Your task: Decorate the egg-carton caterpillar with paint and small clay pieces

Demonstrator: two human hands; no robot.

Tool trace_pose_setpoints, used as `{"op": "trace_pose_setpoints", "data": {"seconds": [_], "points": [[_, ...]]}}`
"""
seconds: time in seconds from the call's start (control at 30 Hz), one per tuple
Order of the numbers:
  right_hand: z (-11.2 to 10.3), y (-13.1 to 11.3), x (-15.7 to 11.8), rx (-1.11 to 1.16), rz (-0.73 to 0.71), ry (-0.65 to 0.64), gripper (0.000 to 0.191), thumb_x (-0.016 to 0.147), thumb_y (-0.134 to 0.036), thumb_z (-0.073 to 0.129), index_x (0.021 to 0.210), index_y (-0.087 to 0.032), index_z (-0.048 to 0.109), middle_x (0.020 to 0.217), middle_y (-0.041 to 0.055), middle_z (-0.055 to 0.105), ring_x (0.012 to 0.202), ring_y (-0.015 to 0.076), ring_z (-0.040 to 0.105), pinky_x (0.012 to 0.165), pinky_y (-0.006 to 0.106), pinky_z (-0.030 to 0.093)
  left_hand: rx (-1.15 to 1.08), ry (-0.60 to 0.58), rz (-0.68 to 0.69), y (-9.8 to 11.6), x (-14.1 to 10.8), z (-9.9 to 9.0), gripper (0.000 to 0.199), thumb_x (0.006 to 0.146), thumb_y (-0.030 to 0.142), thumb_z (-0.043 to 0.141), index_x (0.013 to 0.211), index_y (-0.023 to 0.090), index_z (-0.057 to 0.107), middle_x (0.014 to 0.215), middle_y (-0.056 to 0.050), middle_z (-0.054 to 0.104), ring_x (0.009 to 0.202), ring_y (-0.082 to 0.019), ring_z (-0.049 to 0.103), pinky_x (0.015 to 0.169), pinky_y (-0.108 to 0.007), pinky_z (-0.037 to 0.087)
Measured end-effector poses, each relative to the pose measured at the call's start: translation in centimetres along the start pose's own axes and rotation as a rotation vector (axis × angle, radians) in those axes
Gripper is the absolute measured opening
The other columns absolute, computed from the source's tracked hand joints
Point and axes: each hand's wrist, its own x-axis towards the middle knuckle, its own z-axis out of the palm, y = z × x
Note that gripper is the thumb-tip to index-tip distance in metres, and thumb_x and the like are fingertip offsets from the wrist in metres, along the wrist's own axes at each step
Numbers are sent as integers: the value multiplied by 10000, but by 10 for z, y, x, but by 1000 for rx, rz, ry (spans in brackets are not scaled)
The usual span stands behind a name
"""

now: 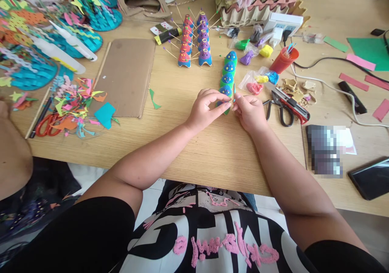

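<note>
A green and blue caterpillar [227, 68] shaped from egg-carton bumps, with small dots on its faces, stands on the table in front of me. My left hand [208, 108] has its fingers closed around the caterpillar's near end, which they partly hide. Close beside it, my right hand [251, 110] is closed in a pinch on a thin blue stick [234, 87] that points away from me. The stick's lower part is hidden by the fingers. Farther off stand a red caterpillar [184, 56] and a purple one [205, 56], both with pins sticking out.
Black-handled scissors [282, 110] and a red cutter [294, 106] lie right of my right hand. Behind them are a red cup [284, 60] and clay bags [266, 50]. Cardboard [124, 76], paper scraps [79, 102] and glue bottles [56, 54] lie left. A person's arm [13, 151] shows far left.
</note>
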Motion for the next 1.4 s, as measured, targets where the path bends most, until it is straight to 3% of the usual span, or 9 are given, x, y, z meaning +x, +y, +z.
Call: {"op": "trace_pose_setpoints", "data": {"seconds": [0.3,0.5,0.63,0.73,0.83,0.97,1.2,1.4], "points": [[0,2,-2,-41,-30,-52,604,728,-789,781,601,-213,657,488,-55,373,446,65,295,432,270,208,26,-1,13,2,0,0,173,952,427,730,912,265,778,950,-15,767,982,-200,678,997,-395,507],[-1,2,0,33,28,-82,643,814,-867,612,778,-232,705,536,-42,457,440,85,327,409,273,239,18,67,11,-3,0,1,167,966,394,714,893,251,761,945,-16,771,988,-196,690,988,-384,514],[2,-5,-3,58,10,-85,577,726,-799,773,882,-248,703,582,-66,489,453,72,333,409,251,255,7,88,-18,-5,1,2,200,965,436,712,897,255,765,947,-19,771,998,-197,693,990,-378,519],[5,-10,-5,57,-13,-98,573,637,-686,908,965,-257,717,647,-56,563,546,91,474,457,235,349,-4,90,-43,-6,1,2,230,970,464,700,905,255,771,952,-22,767,1006,-196,694,992,-371,522],[7,-10,-6,56,-25,-92,530,622,-624,945,917,-243,726,707,-26,636,640,117,573,518,241,442,-33,90,-36,-6,1,2,246,970,472,698,903,249,776,950,-23,770,998,-191,700,994,-364,525],[6,-7,-4,75,-75,-58,465,623,-586,962,780,-225,716,655,-31,621,637,110,585,569,243,491,-52,91,-39,-4,1,2,294,968,514,688,898,241,772,956,-27,778,998,-192,709,998,-362,526],[1,0,1,85,-80,-25,483,636,-603,949,744,-212,687,618,-42,589,567,75,508,490,210,380,-61,114,-85,2,1,-1,317,993,535,640,959,247,770,1017,-39,798,1041,-196,711,1015,-358,523],[-1,1,1,94,-45,-17,520,665,-627,925,718,-214,613,561,-72,498,470,48,325,431,221,205,-89,132,-98,1,0,-1,296,996,509,645,949,242,765,1011,-40,798,1037,-193,712,1017,-352,520]]}}
